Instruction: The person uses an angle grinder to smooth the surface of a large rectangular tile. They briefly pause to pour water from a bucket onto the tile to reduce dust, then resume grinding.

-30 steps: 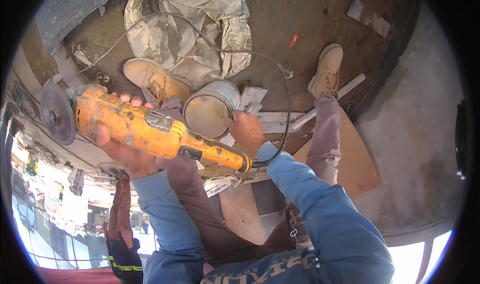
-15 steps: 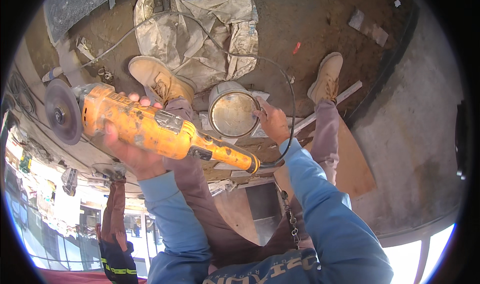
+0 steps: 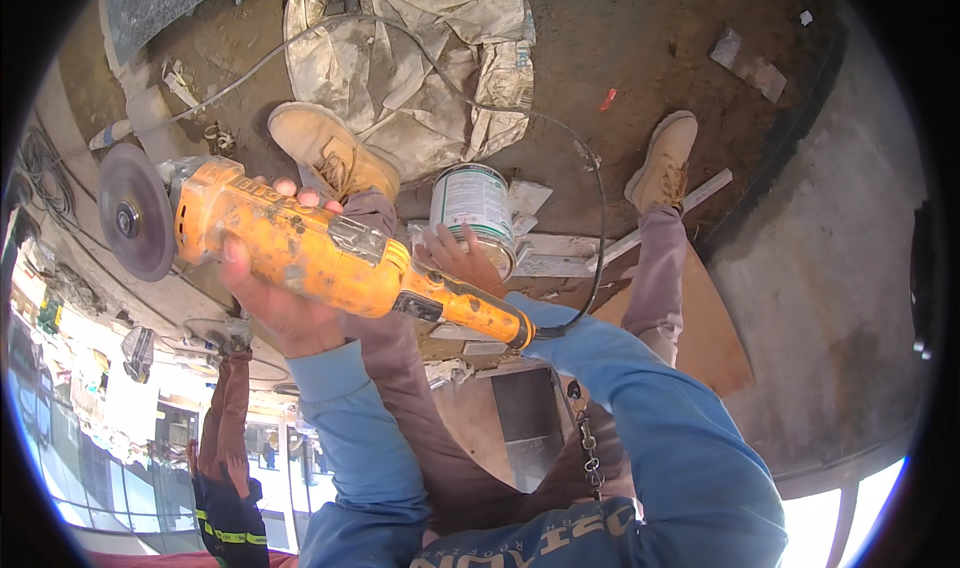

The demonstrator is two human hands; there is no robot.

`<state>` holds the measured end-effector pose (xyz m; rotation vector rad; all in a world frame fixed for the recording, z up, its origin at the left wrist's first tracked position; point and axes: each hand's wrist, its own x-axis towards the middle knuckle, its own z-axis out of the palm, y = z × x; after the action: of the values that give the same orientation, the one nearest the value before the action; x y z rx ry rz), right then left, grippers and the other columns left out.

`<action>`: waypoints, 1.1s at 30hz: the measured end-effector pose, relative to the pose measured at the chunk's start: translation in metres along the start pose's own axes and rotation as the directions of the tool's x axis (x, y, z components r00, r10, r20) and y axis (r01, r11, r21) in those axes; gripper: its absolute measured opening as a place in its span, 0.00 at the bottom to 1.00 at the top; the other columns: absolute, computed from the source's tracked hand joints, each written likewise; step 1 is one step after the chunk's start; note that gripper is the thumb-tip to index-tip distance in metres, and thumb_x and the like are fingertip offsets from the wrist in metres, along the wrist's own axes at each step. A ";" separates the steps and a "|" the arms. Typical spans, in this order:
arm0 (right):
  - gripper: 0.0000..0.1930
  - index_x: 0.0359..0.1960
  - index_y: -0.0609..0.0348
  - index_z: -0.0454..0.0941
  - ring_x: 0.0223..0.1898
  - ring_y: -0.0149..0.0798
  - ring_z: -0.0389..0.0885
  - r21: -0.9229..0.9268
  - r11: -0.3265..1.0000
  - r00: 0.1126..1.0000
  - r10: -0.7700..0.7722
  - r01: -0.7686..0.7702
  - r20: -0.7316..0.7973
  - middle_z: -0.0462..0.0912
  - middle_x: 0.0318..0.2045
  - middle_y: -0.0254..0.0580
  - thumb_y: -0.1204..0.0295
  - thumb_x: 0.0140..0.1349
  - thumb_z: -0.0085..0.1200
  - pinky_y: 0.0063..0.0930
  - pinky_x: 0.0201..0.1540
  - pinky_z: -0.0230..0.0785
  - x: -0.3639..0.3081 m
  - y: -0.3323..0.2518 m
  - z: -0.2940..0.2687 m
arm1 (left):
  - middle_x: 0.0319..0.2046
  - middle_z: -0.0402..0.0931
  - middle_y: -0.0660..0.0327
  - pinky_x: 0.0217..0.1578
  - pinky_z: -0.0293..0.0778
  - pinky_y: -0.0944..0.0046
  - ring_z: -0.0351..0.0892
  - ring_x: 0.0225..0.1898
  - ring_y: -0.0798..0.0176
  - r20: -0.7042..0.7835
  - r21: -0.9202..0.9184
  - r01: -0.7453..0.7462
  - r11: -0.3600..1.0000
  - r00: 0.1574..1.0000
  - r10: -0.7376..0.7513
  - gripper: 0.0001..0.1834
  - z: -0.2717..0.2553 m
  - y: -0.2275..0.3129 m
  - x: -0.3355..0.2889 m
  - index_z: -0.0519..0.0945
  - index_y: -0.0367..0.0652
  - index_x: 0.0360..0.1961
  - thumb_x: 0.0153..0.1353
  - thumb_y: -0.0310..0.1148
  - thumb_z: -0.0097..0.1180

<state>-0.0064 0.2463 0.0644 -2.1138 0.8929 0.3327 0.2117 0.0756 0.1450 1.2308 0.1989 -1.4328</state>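
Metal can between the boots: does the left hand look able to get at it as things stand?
Probably not: the left hand is occupied holding up the angle grinder, while the right hand appears to be touching the metal can.

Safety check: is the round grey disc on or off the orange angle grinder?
On: the grey disc sits on the orange grinder, centre fastener visible.

Dirt (image 3: 574, 190) lies open between can (image 3: 468, 203) and cord (image 3: 603, 208); the grinder (image 3: 310, 243) obstructs the near side.
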 end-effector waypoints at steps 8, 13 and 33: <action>0.19 0.43 0.59 0.84 0.60 0.67 0.68 -0.027 0.999 0.948 -0.032 0.042 0.316 0.78 0.47 0.52 0.57 0.60 0.56 0.69 0.56 0.66 0.032 0.027 0.009 | 0.50 0.69 0.54 0.53 0.72 0.46 0.72 0.50 0.54 -0.001 -0.007 -0.020 1.000 1.000 0.020 0.36 -0.005 0.003 -0.002 0.64 0.42 0.61 0.59 0.54 0.57; 0.28 0.51 0.63 0.77 0.58 0.66 0.71 0.035 0.970 0.970 0.243 -0.242 -0.025 0.75 0.55 0.51 0.50 0.60 0.57 0.62 0.55 0.70 -0.033 0.084 -0.027 | 0.49 0.69 0.55 0.54 0.72 0.47 0.71 0.50 0.55 0.023 -0.033 -0.016 0.999 1.000 0.017 0.37 -0.006 0.006 0.002 0.64 0.42 0.61 0.59 0.55 0.57; 0.62 0.74 0.38 0.52 0.72 0.73 0.43 -0.038 0.656 0.649 0.753 -0.754 0.109 0.51 0.72 0.60 0.39 0.36 0.72 0.74 0.66 0.41 -0.122 0.090 -0.038 | 0.51 0.70 0.53 0.53 0.73 0.45 0.74 0.50 0.53 0.007 0.092 0.039 0.995 0.999 -0.040 0.38 0.011 -0.020 -0.004 0.63 0.42 0.63 0.59 0.54 0.57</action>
<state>-0.1584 0.2374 0.0987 -1.5734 1.6841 0.8651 0.1890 0.0764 0.1419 1.3012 0.1541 -1.4953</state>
